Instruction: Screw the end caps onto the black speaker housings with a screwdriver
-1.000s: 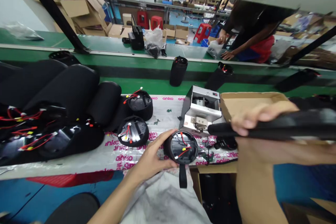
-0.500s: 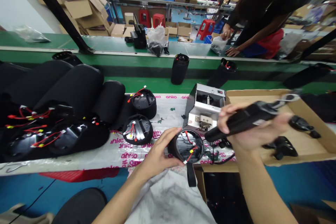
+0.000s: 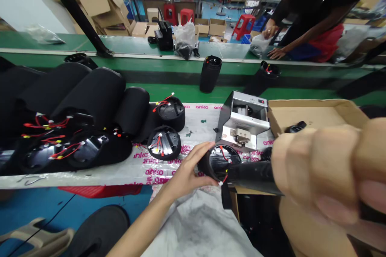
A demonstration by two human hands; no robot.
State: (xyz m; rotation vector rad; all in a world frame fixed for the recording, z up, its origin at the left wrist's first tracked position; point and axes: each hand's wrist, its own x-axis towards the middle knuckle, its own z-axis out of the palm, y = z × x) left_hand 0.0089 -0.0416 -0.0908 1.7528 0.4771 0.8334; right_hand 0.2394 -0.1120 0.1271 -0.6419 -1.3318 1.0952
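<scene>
My left hand (image 3: pixel 191 170) is wrapped round the side of a black cylindrical speaker housing (image 3: pixel 213 164). The open end of the housing faces me, showing red wires with white and yellow connectors inside. Close to the camera, my right hand (image 3: pixel 325 176) is closed in a fist round a black electric screwdriver (image 3: pixel 255 176). The screwdriver's body points left, and its front end overlaps the right side of the housing. Its tip cannot be made out. Just behind the housing stands a silver screw feeder (image 3: pixel 241 122), and a black strap (image 3: pixel 225 196) hangs below.
Several black fabric-covered cylinders (image 3: pixel 90 94) with red wires lie at left. Two wired housings (image 3: pixel 164 142) stand nearer. A cardboard box (image 3: pixel 316 108) sits at right, partly behind my fist. Beyond the green conveyor (image 3: pixel 169 88), a co-worker's hand (image 3: pixel 277 53) rests near a plastic bag.
My right hand has come closer to the camera and lower, and the screwdriver now lies nearly level across the housing's right side. My left hand keeps its hold. The whole view has shifted slightly.
</scene>
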